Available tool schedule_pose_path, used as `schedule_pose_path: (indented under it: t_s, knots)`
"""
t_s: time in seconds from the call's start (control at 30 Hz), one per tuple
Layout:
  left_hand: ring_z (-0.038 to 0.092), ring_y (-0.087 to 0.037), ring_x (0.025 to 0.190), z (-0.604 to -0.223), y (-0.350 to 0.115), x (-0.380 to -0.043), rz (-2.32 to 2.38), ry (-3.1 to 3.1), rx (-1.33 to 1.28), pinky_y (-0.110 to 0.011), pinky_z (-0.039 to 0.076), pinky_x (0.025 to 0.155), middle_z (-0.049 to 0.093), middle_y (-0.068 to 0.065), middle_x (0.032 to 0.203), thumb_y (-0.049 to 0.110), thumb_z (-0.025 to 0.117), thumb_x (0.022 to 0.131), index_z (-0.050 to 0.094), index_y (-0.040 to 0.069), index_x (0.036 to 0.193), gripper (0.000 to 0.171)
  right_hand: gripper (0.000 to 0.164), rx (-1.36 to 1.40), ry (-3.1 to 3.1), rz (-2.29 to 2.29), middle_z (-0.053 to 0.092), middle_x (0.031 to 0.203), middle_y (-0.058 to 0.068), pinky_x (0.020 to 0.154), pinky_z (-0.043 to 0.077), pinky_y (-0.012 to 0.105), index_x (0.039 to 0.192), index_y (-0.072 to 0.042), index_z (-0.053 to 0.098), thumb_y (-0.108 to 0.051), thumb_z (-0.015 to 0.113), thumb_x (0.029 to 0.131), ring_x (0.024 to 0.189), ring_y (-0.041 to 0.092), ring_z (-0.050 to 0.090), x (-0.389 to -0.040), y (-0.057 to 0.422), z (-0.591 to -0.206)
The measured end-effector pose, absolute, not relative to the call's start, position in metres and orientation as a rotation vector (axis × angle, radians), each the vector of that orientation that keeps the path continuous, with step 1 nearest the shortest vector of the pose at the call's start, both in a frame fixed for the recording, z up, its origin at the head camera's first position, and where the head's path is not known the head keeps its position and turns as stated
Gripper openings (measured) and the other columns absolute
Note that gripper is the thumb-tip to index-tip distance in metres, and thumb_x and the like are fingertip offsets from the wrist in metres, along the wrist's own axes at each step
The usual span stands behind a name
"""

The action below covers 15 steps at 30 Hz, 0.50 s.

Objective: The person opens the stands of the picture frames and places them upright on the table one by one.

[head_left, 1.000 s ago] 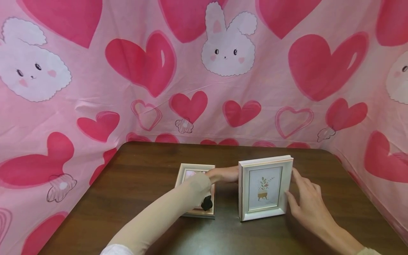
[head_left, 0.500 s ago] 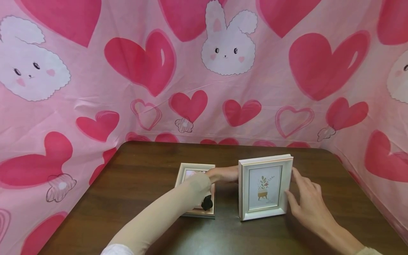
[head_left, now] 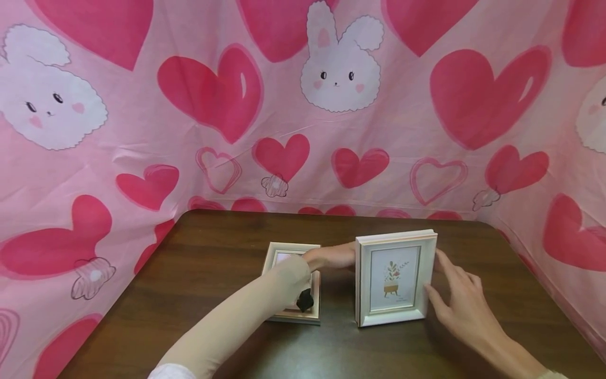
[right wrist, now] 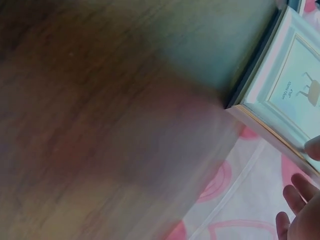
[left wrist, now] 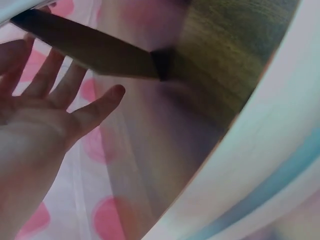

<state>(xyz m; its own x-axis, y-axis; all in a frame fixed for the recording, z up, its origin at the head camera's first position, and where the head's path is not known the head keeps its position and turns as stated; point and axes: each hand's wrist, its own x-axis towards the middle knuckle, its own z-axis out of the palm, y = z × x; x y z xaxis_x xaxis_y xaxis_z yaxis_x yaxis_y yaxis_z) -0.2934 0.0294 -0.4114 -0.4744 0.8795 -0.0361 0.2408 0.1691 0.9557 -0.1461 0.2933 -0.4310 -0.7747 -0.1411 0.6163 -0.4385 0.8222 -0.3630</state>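
An upright white picture frame [head_left: 395,279] with a potted-plant print stands right of the table's middle. My left hand [head_left: 333,257] reaches behind it, fingertips hidden in the head view. From the left wrist view, that hand's thumb and fingers grip at the dark tapered stand [left wrist: 95,47] on the frame's back; the outer fingers spread out below it. My right hand [head_left: 461,300] holds the right edge, thumb at the front, fingers behind. A second picture frame [head_left: 279,258] lies flat at the left, partly covered by my left sleeve.
The dark wooden table [head_left: 222,247] reaches back to a pink cloth [head_left: 284,116] printed with hearts and rabbits, which hangs on several sides. My left forearm [head_left: 236,321] crosses over the flat frame, with a small black piece [head_left: 305,300] at the wrist.
The frames and both hands stay nearly in place. Only a slight shift of the whole head view shows.
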Motion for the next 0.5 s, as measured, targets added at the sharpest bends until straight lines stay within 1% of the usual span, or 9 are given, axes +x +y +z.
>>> schedule_pose_path:
  t_s: [0.03,0.1,0.17,0.27,0.33,0.4,0.43,0.47,0.5]
  knots:
    - [0.056,-0.006,0.102,-0.411,0.029,-0.294,1.354,1.828,1.055,-0.028,0.048,0.096,0.066,-0.011,0.121,0.005,0.043,0.108,0.055,-0.008,0.144,0.040,0.094,0.421,-2.413,0.680,0.068,0.122,0.028,0.091,0.030,0.063,0.158,0.001,0.038,0.006,0.085,0.077,0.113,0.047,0.057,-0.145,0.294,-0.431]
    - [0.059,-0.008,0.095,-0.407,0.027,-0.295,1.399,1.862,1.032,-0.031,0.052,0.089,0.067,-0.005,0.110,-0.001,0.045,0.105,0.061,-0.007,0.137,0.036,0.098,0.418,-2.404,0.697,0.066,0.125,0.028,0.091,0.030,0.064,0.160,-0.002,0.037,0.005,0.086,0.076,0.113,0.048,0.056,-0.144,0.295,-0.431]
    - [0.061,-0.011,0.091,-0.403,0.025,-0.295,1.459,1.905,0.990,-0.033,0.055,0.085,0.067,-0.003,0.105,-0.005,0.046,0.103,0.063,-0.005,0.132,0.034,0.101,0.416,-2.387,0.713,0.065,0.129,0.028,0.090,0.030,0.065,0.161,-0.004,0.037,0.005,0.087,0.075,0.116,0.047,0.053,-0.143,0.296,-0.431]
    - [0.063,-0.014,0.099,-0.396,0.020,-0.293,1.552,1.971,0.932,-0.035,0.059,0.087,0.068,-0.004,0.116,-0.003,0.051,0.104,0.063,0.000,0.133,0.032,0.103,0.429,-2.359,0.730,0.060,0.138,0.026,0.090,0.030,0.064,0.162,-0.005,0.035,0.005,0.087,0.073,0.121,0.047,0.050,-0.144,0.296,-0.431]
    - [0.065,-0.017,0.102,-0.393,0.015,-0.290,1.625,1.992,0.895,-0.037,0.060,0.087,0.067,-0.007,0.118,-0.004,0.053,0.103,0.063,0.000,0.132,0.030,0.104,0.445,-2.340,0.735,0.056,0.145,0.025,0.092,0.030,0.063,0.163,-0.006,0.036,0.005,0.086,0.073,0.125,0.047,0.047,-0.144,0.295,-0.430]
    - [0.065,-0.018,0.104,-0.392,0.010,-0.287,1.687,2.016,0.875,-0.039,0.060,0.089,0.066,-0.009,0.119,-0.005,0.056,0.102,0.063,0.000,0.129,0.028,0.103,0.474,-2.321,0.726,0.052,0.149,0.025,0.101,0.030,0.059,0.163,-0.006,0.035,0.003,0.085,0.073,0.128,0.048,0.045,-0.144,0.295,-0.431]
    - [0.066,-0.020,0.104,-0.392,0.007,-0.285,1.727,2.013,0.868,-0.041,0.059,0.090,0.066,-0.011,0.119,-0.006,0.056,0.102,0.062,-0.001,0.129,0.028,0.101,0.490,-2.312,0.718,0.050,0.152,0.025,0.106,0.029,0.055,0.163,-0.005,0.035,-0.001,0.083,0.075,0.129,0.048,0.044,-0.144,0.295,-0.432]
    - [0.067,-0.023,0.104,-0.392,0.004,-0.283,1.760,2.020,0.866,-0.044,0.059,0.092,0.066,-0.013,0.118,-0.008,0.057,0.101,0.061,-0.002,0.128,0.027,0.096,0.515,-2.298,0.709,0.048,0.153,0.026,0.112,0.027,0.051,0.162,-0.003,0.035,-0.005,0.081,0.078,0.130,0.049,0.043,-0.144,0.296,-0.433]
    - [0.067,-0.025,0.104,-0.392,0.001,-0.281,1.794,2.030,0.870,-0.047,0.058,0.093,0.066,-0.015,0.117,-0.009,0.057,0.100,0.060,-0.002,0.126,0.027,0.090,0.538,-2.284,0.690,0.046,0.155,0.027,0.116,0.025,0.047,0.162,-0.001,0.036,-0.013,0.079,0.084,0.130,0.050,0.043,-0.144,0.296,-0.434]
